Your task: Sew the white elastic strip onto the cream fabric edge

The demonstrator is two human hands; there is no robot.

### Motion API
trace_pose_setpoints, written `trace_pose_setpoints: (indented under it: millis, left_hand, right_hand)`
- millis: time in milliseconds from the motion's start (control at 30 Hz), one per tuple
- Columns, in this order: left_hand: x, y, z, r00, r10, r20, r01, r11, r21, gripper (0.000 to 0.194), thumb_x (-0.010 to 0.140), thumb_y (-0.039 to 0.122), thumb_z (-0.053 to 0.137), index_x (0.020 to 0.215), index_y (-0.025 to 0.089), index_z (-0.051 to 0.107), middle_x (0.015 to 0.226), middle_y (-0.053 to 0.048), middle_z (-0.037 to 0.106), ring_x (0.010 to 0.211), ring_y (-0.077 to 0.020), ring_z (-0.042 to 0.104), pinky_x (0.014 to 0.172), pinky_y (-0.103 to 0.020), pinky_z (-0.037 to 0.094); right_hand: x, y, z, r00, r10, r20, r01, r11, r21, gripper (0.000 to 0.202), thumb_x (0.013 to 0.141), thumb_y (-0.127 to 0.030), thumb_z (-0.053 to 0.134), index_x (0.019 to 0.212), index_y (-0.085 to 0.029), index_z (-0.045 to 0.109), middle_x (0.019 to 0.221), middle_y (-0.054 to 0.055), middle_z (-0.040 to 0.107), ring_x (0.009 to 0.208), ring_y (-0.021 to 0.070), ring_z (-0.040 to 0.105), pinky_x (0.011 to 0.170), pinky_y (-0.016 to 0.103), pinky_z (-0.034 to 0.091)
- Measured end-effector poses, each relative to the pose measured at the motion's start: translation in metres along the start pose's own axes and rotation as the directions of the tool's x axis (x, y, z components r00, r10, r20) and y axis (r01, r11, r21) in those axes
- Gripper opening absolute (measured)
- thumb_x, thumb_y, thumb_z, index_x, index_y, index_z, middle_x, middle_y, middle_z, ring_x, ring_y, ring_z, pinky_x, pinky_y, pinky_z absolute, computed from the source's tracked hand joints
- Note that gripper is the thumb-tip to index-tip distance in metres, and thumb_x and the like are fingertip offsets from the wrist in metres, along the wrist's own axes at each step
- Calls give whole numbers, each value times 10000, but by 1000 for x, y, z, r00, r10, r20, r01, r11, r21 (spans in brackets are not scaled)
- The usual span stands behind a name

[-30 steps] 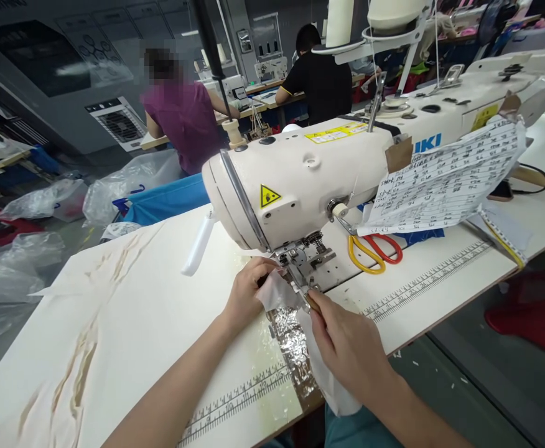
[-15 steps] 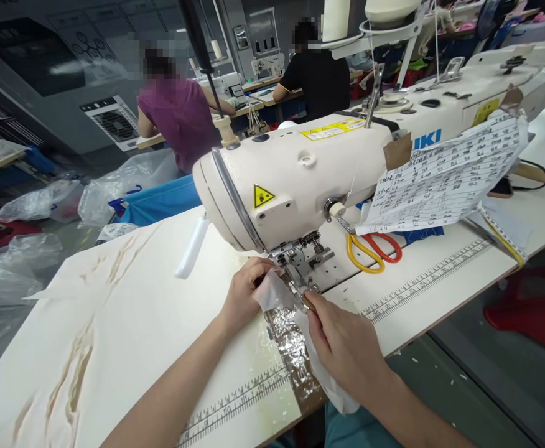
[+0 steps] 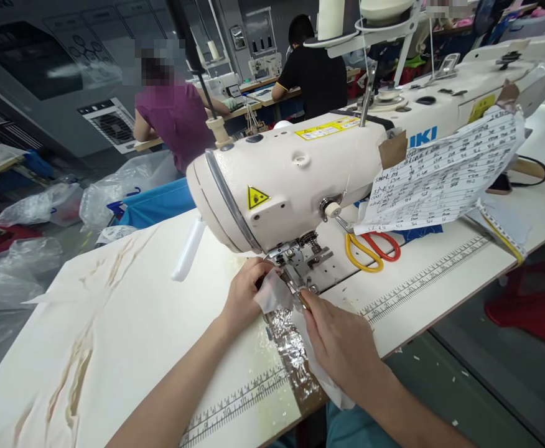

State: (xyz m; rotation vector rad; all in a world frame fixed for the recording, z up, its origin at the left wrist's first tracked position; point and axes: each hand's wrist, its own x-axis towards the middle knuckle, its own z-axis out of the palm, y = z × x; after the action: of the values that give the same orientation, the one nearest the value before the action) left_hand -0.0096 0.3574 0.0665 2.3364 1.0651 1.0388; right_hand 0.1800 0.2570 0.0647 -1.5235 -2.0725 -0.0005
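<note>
A white sewing machine [image 3: 272, 180] stands over the table, its needle and presser foot area [image 3: 295, 264] just beyond my hands. My left hand [image 3: 247, 289], fingers curled, grips a thin white fabric [image 3: 272, 292] at the left of the foot. Close to the foot on the other side, my right hand [image 3: 342, 339] is closed, thumb and forefinger pinching the fabric's edge. A slim metal piece shows at its fingertips; whether it is held or part of the machine is unclear. More of the fabric hangs below my right hand over the table's front edge.
Yellow-and-red-handled scissors [image 3: 370, 250] lie behind the right hand. A handwritten paper sheet [image 3: 445, 174] hangs on the machine. Large pale fabric [image 3: 71, 348] covers the table's left. Printed rulers [image 3: 422, 277] line the front. Two people sit working at machines beyond.
The view has shifted slightly, so the machine sits a little further left. Both hands keep their grip beside the presser foot, with hardly any movement.
</note>
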Motion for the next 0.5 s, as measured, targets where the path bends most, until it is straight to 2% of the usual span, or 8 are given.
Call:
trace_pose_setpoints:
  millis: [233, 500]
  left_hand:
    - [-1, 1, 2, 1000, 28, 5, -28, 987, 159, 99, 936, 270, 522, 931, 194, 586, 940, -77, 643, 886, -208, 592, 749, -335, 500]
    - [1, 5, 0, 996, 86, -31, -81, 988, 129, 92, 941, 232, 541, 868, 196, 582, 909, -59, 651, 847, -182, 616, 711, -294, 510]
  right_hand:
    - [0, -1, 0, 1000, 6, 4, -5, 1000, -11, 338, 994, -168, 362, 1227, -102, 598, 912, 89, 757, 638, 173, 700, 500, 249, 494]
    - [-3, 0, 1, 1000, 6, -30, -5, 1000, 17, 317, 969, -141, 399, 1212, -94, 597, 912, 91, 755, 657, 176, 702, 514, 252, 480]
